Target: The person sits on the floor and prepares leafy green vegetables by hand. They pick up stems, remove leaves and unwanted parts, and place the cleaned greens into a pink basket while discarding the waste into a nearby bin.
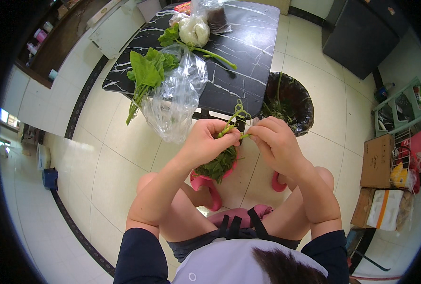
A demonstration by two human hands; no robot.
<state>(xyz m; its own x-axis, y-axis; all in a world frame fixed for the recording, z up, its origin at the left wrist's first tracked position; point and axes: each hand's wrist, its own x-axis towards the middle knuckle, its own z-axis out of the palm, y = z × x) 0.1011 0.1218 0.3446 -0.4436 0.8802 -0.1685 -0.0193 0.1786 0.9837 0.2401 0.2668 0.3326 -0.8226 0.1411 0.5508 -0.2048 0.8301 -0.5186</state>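
My left hand [214, 136] grips a green vine stem [231, 122] with curling tendrils that rise above the fingers. Close beside it, my right hand [272, 140] pinches the end of a thin green piece between thumb and forefinger. Below my left hand, green leaves [217, 165] fill a pink container [230, 172], partly hidden by the hand and wrist. A bunch of broad leafy greens [146, 71] lies at the left of the black marble-patterned table [246, 78], next to a clear plastic bag [182, 88] that hangs over its edge. Another leafy stem [214, 56] lies farther back.
A bin [308, 110] lined with a black bag stands right of the table, with green scraps [281, 110] inside. Bags with pale [194, 31] and dark contents [217, 17] sit at the table's back. Cardboard boxes [377, 161] and a green rack [402, 88] stand at the right.
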